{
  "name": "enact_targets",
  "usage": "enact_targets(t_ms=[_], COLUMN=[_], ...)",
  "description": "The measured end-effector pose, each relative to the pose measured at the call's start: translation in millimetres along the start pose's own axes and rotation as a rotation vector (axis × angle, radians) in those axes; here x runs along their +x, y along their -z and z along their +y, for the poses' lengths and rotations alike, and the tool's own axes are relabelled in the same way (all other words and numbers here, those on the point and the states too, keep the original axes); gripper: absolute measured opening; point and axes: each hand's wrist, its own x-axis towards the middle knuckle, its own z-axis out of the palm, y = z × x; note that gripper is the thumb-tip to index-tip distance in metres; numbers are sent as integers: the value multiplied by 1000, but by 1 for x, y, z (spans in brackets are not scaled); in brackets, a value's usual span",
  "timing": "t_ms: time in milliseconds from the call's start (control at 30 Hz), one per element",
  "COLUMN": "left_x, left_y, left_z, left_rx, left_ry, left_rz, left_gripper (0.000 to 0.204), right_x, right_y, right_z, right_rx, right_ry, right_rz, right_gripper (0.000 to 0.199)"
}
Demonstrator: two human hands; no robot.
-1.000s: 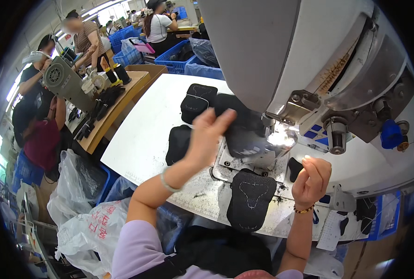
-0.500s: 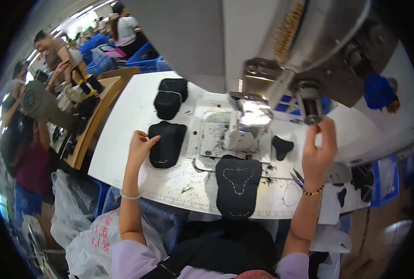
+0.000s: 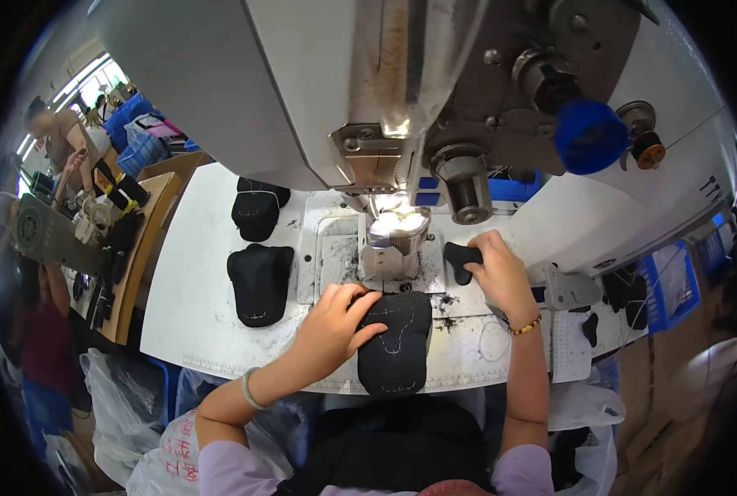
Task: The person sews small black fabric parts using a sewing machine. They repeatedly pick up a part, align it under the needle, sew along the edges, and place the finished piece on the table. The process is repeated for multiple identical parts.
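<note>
A black padded fabric piece (image 3: 395,360), marked with a pale dashed outline, lies at the table's front edge. My left hand (image 3: 331,329) grips its upper left part, the thumb and bent forefinger on top; the other fingertips are partly hidden. To the right of the machine's needle area, my right hand (image 3: 502,274) holds a small black three-lobed patch (image 3: 461,263) between thumb and fingers. Another black padded piece (image 3: 259,285) lies to the left, apart from both hands. Behind it, more black pieces (image 3: 255,217) overlap in a stack.
A large sewing machine (image 3: 302,91) stands over the table, its lit needle area (image 3: 395,225) ahead of my hands. Black lint speckles the white tabletop (image 3: 186,289). A blue crate (image 3: 670,289) stands at the right. Plastic bags (image 3: 120,413) hang at the left. People work beyond.
My left hand has moved right, from the left black piece to the marked one. My right hand has come down from the machine's metal knob and taken hold of the small patch. The view has shifted.
</note>
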Motion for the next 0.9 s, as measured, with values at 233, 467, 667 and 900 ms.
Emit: enact_targets(t_ms=[233,467,667,900], left_x=[-5,-4,1,8], left_y=[-7,-13,-9,-6], left_z=[-3,-6,-4,-7], left_rx=[-25,11,12,-382], left_ry=[-57,-90,-86,-36], left_rz=[158,177,113,94], left_gripper=[43,40,28,22], right_x=[1,-15,-46,-61], right_y=[6,33,34,-3], right_z=[-6,-35,-70,-84], right_rx=[159,1073,1232,853], right_ry=[-68,-133,35,-13], right_rz=[5,20,-563,-502], right_gripper=[25,12,13,16])
